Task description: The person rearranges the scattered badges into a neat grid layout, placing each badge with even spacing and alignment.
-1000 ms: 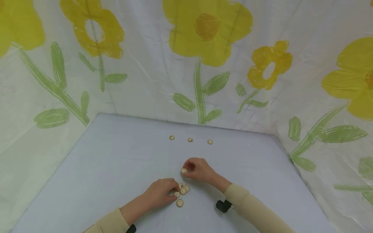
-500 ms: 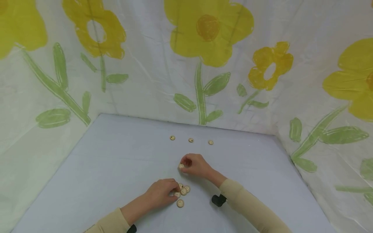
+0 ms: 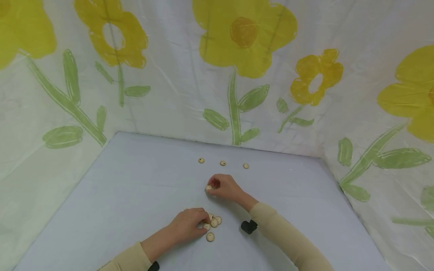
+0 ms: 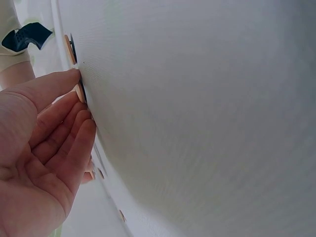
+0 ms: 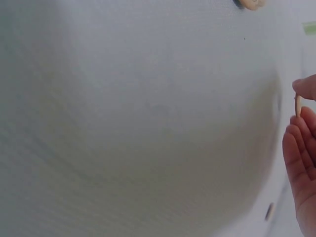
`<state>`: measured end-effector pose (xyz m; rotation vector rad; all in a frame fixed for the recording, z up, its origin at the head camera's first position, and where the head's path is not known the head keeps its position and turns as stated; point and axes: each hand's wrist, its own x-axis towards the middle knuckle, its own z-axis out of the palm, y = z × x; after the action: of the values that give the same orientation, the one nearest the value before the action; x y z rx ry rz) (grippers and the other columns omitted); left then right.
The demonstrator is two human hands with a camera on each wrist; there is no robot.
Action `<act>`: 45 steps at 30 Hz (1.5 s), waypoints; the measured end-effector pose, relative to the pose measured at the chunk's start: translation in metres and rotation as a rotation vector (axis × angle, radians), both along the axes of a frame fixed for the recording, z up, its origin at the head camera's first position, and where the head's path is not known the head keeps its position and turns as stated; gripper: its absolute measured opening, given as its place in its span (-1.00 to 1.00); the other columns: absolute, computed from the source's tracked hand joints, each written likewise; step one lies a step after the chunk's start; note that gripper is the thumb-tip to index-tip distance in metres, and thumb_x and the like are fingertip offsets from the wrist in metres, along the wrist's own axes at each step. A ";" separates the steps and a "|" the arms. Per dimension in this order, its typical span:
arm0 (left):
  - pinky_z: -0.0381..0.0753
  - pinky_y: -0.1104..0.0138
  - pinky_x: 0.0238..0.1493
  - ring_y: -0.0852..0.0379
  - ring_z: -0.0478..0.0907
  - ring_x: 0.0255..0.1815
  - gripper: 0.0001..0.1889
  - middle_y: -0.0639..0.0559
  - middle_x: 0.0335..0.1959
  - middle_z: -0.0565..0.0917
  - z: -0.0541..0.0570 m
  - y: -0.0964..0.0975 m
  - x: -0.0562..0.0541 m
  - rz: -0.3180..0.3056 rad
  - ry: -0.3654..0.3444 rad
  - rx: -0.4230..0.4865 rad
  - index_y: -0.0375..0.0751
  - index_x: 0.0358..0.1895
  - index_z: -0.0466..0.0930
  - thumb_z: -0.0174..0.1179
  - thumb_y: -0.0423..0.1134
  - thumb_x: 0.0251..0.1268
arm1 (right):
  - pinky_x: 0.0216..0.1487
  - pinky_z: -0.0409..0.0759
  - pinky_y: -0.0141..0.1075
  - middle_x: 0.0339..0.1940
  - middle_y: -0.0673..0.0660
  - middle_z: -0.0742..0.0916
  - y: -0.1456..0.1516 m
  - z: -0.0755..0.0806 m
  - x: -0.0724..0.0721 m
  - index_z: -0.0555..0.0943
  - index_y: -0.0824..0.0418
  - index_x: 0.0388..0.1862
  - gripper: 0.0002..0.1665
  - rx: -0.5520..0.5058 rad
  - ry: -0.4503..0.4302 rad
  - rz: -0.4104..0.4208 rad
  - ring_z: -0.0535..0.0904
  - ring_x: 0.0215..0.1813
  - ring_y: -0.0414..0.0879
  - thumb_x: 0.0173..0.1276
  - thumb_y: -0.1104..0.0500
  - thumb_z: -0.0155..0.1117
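Note:
My right hand point(image 3: 225, 187) pinches a pale wooden button point(image 3: 208, 187) between thumb and fingertips, a little above the table. In the right wrist view that button point(image 5: 298, 105) is seen edge-on between the digits. The left hand point(image 3: 184, 224) rests low at the table, thumb and fingers around another wooden button point(image 3: 206, 226); the left wrist view shows the same button point(image 4: 80, 93) edge-on between its fingertips. Right beside that hand lie several overlapping buttons point(image 3: 214, 223), partly hidden by its fingers. A single button point(image 3: 210, 236) lies nearer, just below the thumb.
Three buttons lie spaced in a row toward the back: a left one point(image 3: 201, 160), a middle one point(image 3: 222, 163) and a right one point(image 3: 246, 166). The pale table point(image 3: 135, 180) is enclosed by a white curtain point(image 3: 169, 109) painted with yellow flowers.
My right hand has moved forward and slightly left with its button, away from the cluster. The left hand stays where it was, at its button.

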<state>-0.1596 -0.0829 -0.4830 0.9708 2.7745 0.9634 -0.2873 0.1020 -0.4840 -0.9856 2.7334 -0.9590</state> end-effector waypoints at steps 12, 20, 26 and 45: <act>0.50 0.36 -0.32 0.37 0.45 -0.37 -0.88 0.22 -0.37 0.59 -0.001 -0.001 0.000 -0.003 -0.014 0.002 -0.08 -0.31 0.64 0.39 -0.30 0.10 | -0.29 0.50 -0.39 -0.43 -0.10 0.62 -0.012 -0.001 -0.014 0.64 0.11 -0.28 -0.82 0.020 -0.014 -0.037 0.50 -0.35 -0.25 0.20 0.11 0.46; 0.50 0.36 -0.32 0.35 0.46 -0.36 -0.87 0.21 -0.37 0.60 0.000 -0.001 0.000 -0.009 -0.002 0.011 -0.09 -0.30 0.64 0.39 -0.31 0.10 | -0.29 0.49 -0.39 -0.43 -0.09 0.62 -0.020 0.001 -0.022 0.64 0.13 -0.28 -0.81 0.031 -0.026 -0.047 0.50 -0.35 -0.25 0.19 0.11 0.45; 0.50 0.36 -0.32 0.35 0.46 -0.36 -0.87 0.21 -0.36 0.60 0.000 -0.001 0.000 -0.008 0.003 0.008 -0.09 -0.30 0.64 0.39 -0.31 0.09 | -0.28 0.50 -0.39 -0.43 -0.07 0.64 -0.024 0.000 -0.029 0.65 0.15 -0.29 -0.81 0.021 -0.015 -0.054 0.51 -0.35 -0.25 0.19 0.11 0.46; 0.50 0.36 -0.31 0.34 0.47 -0.36 -0.88 0.19 -0.36 0.60 0.001 0.000 0.000 -0.007 -0.004 0.007 -0.10 -0.31 0.64 0.38 -0.31 0.10 | -0.25 0.50 -0.37 -0.41 -0.07 0.64 -0.039 -0.001 -0.044 0.65 0.14 -0.27 -0.85 0.015 -0.036 -0.094 0.52 -0.32 -0.23 0.24 0.12 0.41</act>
<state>-0.1592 -0.0833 -0.4816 0.9776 2.7647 0.9730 -0.3308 0.0626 -0.4854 -0.8362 2.7744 -0.9589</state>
